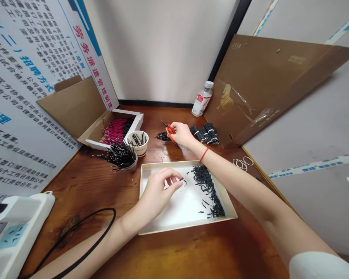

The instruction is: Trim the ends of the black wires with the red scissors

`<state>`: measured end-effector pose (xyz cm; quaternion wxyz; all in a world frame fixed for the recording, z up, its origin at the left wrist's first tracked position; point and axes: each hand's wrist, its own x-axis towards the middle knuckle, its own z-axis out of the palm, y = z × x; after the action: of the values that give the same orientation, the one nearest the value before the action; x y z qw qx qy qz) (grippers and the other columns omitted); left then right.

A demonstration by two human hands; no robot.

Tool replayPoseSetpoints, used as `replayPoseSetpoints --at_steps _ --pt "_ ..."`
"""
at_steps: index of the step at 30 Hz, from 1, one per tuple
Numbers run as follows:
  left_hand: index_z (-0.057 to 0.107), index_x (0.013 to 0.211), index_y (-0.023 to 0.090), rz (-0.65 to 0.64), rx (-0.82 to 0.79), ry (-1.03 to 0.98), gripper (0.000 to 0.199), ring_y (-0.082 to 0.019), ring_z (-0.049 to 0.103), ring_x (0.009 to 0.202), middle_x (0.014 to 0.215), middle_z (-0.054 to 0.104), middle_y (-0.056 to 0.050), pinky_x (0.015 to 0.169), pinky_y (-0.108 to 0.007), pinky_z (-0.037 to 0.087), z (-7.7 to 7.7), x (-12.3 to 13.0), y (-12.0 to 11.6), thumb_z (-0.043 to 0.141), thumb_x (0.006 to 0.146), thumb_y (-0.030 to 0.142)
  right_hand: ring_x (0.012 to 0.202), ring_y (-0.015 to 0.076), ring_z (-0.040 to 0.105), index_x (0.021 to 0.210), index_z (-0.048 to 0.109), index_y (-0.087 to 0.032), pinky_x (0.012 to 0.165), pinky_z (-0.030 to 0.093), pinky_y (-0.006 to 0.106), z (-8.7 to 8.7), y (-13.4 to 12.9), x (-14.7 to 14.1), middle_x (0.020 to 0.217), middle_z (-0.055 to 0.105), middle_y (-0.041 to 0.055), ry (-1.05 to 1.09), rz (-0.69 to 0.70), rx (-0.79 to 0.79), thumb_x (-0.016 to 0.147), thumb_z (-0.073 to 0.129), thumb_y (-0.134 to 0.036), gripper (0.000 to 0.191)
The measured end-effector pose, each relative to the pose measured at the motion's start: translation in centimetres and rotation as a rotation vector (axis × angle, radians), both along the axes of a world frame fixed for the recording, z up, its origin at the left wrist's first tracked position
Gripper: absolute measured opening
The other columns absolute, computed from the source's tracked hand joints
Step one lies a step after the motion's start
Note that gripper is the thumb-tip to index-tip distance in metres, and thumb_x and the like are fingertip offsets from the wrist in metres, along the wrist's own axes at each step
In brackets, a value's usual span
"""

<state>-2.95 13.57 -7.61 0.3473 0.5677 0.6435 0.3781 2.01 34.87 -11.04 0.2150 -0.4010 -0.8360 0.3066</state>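
Observation:
My left hand (159, 188) is over a shallow white box lid (174, 209), thumb and forefinger pinching a short black piece (181, 179). Many similar black bits (209, 186) are heaped along the lid's right side. Farther back, my right hand (180, 133) is closed on orange-handled scissors (170, 131), their dark tips pointing to the upper left. Just under the scissors lies a loose group of black wires (162, 136). Several banded black wire bundles (209, 133) rest to the right of that hand.
Left of centre stand a paper cup (141, 149) and a clear cup (130, 167) full of black wires. Behind is an open carton (90, 135) with pink wires (114, 131). A bottle (203, 99), white rings (240, 164), a power strip (37, 217) and a black cable (112, 221) are around.

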Motion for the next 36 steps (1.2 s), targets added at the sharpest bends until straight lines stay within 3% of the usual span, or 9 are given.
replayPoseSetpoints --at_steps 11,16,25,32,36 --pt "0.068 0.085 0.018 -0.009 -0.023 -0.051 0.005 -0.015 0.055 0.073 0.079 0.065 -0.002 0.071 -0.030 0.047 -0.3 0.1 0.1 0.063 0.083 0.018 0.079 0.0138 0.062 0.086 0.062 -0.012 0.077 0.050 0.032 -0.5 0.8 -3.3 0.089 0.066 0.0026 -0.077 0.114 0.141 0.088 0.064 -0.023 0.011" --pt "0.067 0.084 0.017 -0.012 -0.038 -0.054 0.005 -0.015 0.055 0.073 0.078 0.065 -0.002 0.071 -0.029 0.046 -0.3 0.1 0.1 0.063 0.083 0.017 0.076 0.0136 0.060 0.088 0.062 -0.011 0.073 0.046 0.029 0.3 1.0 -2.0 0.087 0.066 0.0040 -0.099 0.121 0.186 0.088 0.062 -0.023 0.011" --pt "0.067 0.084 0.016 -0.031 -0.050 -0.040 0.005 -0.015 0.056 0.071 0.079 0.066 -0.003 0.069 -0.028 0.045 -0.1 0.1 0.1 0.063 0.083 0.016 0.056 0.0103 0.043 0.070 0.057 -0.015 0.058 0.033 0.025 0.7 -0.4 0.3 0.065 0.056 -0.0015 -0.166 0.249 0.157 0.083 0.065 -0.025 0.019" --pt "0.068 0.084 0.016 -0.028 -0.045 -0.029 0.004 -0.014 0.056 0.071 0.080 0.067 -0.002 0.068 -0.027 0.045 -0.3 0.1 0.0 0.064 0.082 0.016 0.055 0.0096 0.036 0.065 0.049 -0.016 0.057 0.028 0.026 1.8 -0.8 1.1 0.061 0.052 -0.0015 -0.116 0.188 0.072 0.083 0.062 -0.020 0.022" --pt "0.068 0.082 0.017 -0.002 -0.015 0.003 0.005 -0.015 0.057 0.075 0.082 0.069 -0.002 0.071 -0.028 0.044 -0.4 0.0 0.0 0.064 0.081 0.015 0.060 0.0107 0.042 0.067 0.049 -0.017 0.059 0.033 0.025 3.2 -2.5 3.9 0.066 0.055 0.0000 -0.040 0.137 -0.008 0.082 0.063 -0.024 0.021"
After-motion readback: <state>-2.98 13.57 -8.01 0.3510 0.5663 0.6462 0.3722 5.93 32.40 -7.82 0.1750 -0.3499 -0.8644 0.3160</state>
